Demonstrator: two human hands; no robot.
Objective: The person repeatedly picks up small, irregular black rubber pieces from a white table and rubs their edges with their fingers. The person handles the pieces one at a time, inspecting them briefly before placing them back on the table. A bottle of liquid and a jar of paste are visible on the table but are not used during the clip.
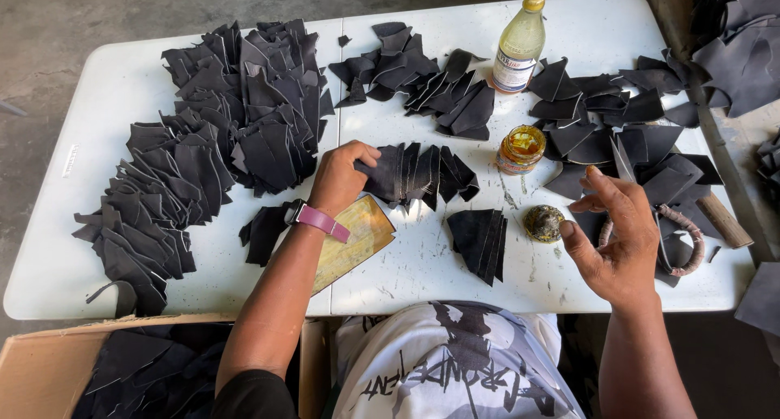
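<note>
A cardboard box (49, 354) at the near-left edge of the white table (569, 29) holds dark cut leather pieces. A tall corked bottle (520, 41) is filled with yellowish liquid; nearer, a small open jar (520, 149) holds amber liquid. The left hand (341, 175) presses curled fingers onto a fanned row of black leather pieces (418, 174). The right hand (621, 236) hovers, loosely open and empty, beside a round dauber (543, 222).

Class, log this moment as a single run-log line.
left hand: pressing fanned dark pieces | right hand: raised, open, near round dauber | glue jar: open | table: stacked cut pieces
</note>
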